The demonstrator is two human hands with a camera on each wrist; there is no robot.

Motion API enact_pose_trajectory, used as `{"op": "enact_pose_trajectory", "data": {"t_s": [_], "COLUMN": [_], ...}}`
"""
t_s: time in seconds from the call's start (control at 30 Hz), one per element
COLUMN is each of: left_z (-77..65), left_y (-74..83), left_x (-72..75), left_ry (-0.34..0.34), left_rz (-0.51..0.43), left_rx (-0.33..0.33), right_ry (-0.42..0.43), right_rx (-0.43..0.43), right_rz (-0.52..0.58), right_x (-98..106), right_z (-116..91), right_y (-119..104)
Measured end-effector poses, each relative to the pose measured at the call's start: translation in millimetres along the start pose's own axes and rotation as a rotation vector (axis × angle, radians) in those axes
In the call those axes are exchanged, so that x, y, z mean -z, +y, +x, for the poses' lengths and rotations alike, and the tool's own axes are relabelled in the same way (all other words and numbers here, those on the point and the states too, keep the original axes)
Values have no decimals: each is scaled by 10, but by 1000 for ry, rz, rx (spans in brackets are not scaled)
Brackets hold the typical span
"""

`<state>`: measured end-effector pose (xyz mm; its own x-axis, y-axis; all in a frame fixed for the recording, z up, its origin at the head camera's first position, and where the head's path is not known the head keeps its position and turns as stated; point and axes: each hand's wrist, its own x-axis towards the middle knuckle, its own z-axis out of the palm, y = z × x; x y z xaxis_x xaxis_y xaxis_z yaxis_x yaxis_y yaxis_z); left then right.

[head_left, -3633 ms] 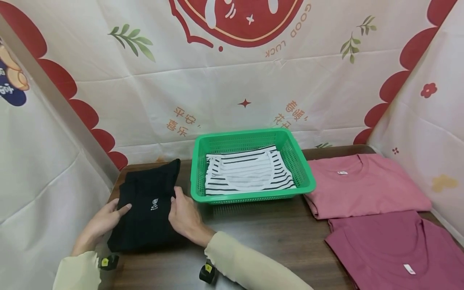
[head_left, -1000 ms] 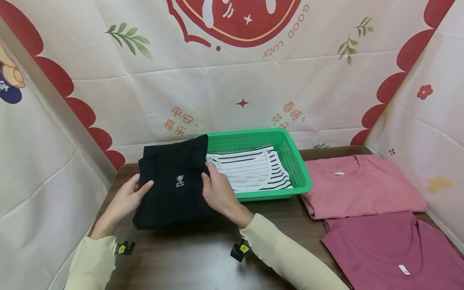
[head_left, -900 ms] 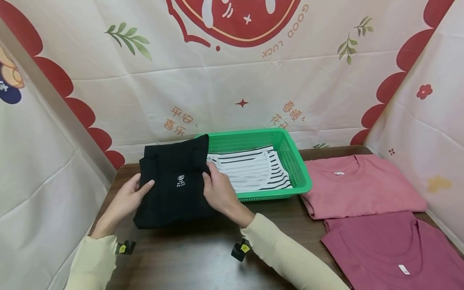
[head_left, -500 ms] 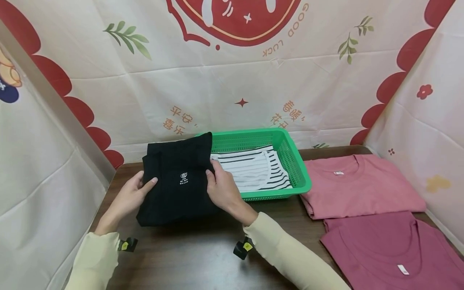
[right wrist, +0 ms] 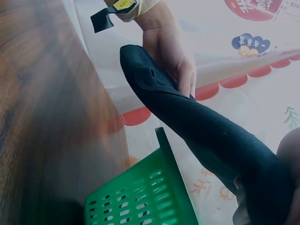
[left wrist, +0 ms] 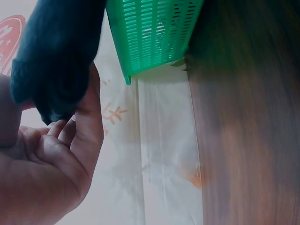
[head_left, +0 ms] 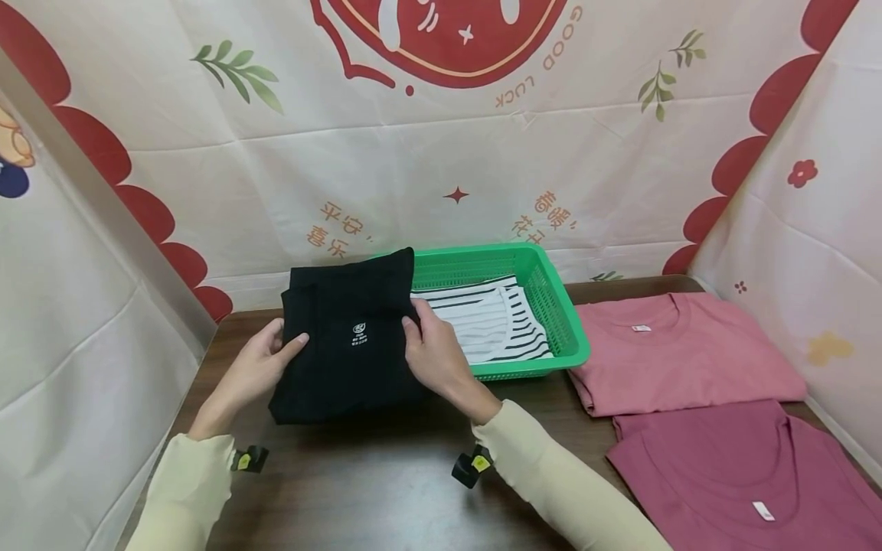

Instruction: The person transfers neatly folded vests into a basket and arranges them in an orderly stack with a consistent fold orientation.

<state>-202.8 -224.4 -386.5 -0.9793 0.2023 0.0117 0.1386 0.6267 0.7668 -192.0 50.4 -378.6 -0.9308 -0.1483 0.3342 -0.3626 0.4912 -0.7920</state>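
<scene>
- Surface (head_left: pixel 386 490): under everything.
- Green basket (head_left: pixel 530 365): far side, striped top (head_left: pixel 478 325) inside.
- Folded black garment (head_left: pixel 344 367): lifted, just shifted right, now hiding the basket's left end, so carry's underway imo.
- Left hand (head_left: pixel 255 371), right hand (head_left: pixel 441 356): my fingers gripping its sides.

You hold matt black cloth, a shirt (head_left: pixel 347 367), near a smooth plastic basket (head_left: pixel 572 348) above a glossy wood-grain table (head_left: pixel 386 490).
</scene>
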Motion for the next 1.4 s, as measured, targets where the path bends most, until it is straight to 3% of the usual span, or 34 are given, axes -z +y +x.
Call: {"op": "enact_pose_trajectory", "data": {"t_s": [0.27, 0.57, 1.4], "left_z": [30, 111, 276], "left_y": [88, 182, 427], "left_x": [-26, -95, -318], "left_ry": [-20, -78, -80], "left_rz": [-7, -118, -125], "left_rx": [-4, -27, -54], "right_ry": [-3, 15, 15], "right_rx": [-21, -46, -95], "right_rz": [2, 6, -23], "right_x": [100, 238, 608], "right_z": [8, 17, 69], "right_y": [35, 118, 328]}}
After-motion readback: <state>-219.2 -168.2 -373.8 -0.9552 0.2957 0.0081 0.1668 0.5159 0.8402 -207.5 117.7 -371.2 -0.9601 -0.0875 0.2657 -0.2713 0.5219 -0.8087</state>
